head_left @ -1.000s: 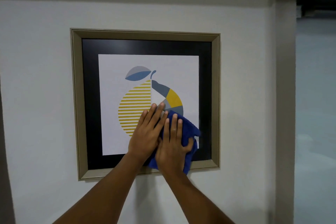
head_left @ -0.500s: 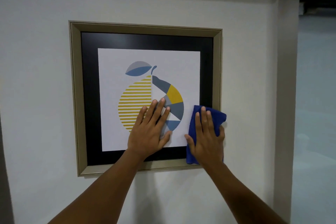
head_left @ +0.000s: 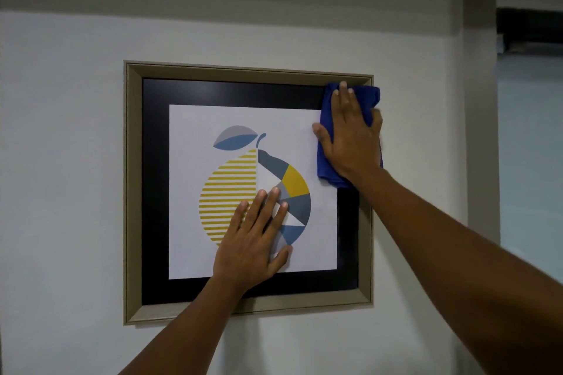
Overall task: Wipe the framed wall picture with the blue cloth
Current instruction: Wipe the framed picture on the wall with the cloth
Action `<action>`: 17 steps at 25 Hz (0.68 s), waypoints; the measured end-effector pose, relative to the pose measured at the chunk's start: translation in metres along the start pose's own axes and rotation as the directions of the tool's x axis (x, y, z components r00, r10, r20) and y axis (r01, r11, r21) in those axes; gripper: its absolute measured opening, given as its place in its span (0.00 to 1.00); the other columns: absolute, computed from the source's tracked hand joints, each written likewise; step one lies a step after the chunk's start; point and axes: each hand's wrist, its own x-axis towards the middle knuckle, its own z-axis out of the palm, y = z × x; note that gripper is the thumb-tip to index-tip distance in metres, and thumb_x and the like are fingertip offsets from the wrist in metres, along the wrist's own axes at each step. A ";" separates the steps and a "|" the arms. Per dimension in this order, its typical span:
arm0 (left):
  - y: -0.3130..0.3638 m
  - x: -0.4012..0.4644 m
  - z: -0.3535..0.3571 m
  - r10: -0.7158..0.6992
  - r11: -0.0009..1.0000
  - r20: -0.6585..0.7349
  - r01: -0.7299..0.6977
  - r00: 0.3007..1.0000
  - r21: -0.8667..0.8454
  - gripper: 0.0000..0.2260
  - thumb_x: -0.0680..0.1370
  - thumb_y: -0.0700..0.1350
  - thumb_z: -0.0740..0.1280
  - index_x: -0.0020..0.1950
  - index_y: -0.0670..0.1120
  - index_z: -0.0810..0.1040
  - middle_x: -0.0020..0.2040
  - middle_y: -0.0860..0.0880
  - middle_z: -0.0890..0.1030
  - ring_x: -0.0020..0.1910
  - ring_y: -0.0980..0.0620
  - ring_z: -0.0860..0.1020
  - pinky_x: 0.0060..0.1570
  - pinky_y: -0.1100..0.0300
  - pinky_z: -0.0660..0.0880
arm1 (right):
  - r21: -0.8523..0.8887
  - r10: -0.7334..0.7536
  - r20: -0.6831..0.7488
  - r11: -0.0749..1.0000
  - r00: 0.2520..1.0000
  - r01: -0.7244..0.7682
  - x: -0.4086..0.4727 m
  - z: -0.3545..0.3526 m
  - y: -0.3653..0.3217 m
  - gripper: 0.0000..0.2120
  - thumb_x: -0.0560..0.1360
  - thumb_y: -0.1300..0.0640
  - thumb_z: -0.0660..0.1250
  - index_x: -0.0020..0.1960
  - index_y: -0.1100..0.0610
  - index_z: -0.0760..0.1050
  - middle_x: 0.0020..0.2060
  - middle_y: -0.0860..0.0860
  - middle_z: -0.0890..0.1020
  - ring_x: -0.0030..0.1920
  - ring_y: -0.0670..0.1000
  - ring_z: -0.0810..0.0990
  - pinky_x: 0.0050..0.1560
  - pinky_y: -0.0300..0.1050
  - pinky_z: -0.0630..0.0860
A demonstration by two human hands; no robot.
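Observation:
The framed picture (head_left: 134,192) hangs on a white wall: beige frame, black mat, a white print of a yellow, grey and blue pear. My right hand (head_left: 350,137) lies flat on the blue cloth (head_left: 327,167), pressing it against the glass at the picture's upper right corner; the cloth overlaps the mat and the frame's inner edge. My left hand (head_left: 256,240) rests flat on the glass over the lower middle of the print, fingers spread, holding nothing.
The white wall (head_left: 61,161) surrounds the frame. A beige vertical post (head_left: 479,100) stands to the right of the picture, with a pale glass panel (head_left: 530,146) beyond it.
My right hand has slid the blue cloth from the lower middle to the lower right, then up the right side to the upper right corner. My left hand has stayed in place.

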 end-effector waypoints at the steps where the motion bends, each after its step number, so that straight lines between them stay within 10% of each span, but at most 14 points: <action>1: -0.001 -0.001 0.001 0.002 1.000 -0.002 -0.002 1.000 -0.001 0.36 0.81 0.63 0.57 0.83 0.45 0.54 0.84 0.42 0.52 0.83 0.41 0.50 0.81 0.44 0.45 | -0.004 0.006 -0.018 1.000 1.000 -0.006 -0.003 0.005 0.000 0.35 0.81 0.38 0.46 0.80 0.58 0.49 0.80 0.54 0.52 0.79 0.54 0.50 0.73 0.61 0.50; 17: 0.001 0.000 -0.001 0.014 1.000 -0.014 -0.014 1.000 -0.005 0.35 0.81 0.62 0.56 0.83 0.45 0.53 0.84 0.42 0.52 0.83 0.41 0.51 0.81 0.43 0.47 | 0.238 0.216 0.143 0.940 0.966 -0.245 -0.265 0.048 -0.037 0.33 0.81 0.38 0.46 0.77 0.60 0.60 0.75 0.56 0.67 0.75 0.57 0.63 0.67 0.61 0.65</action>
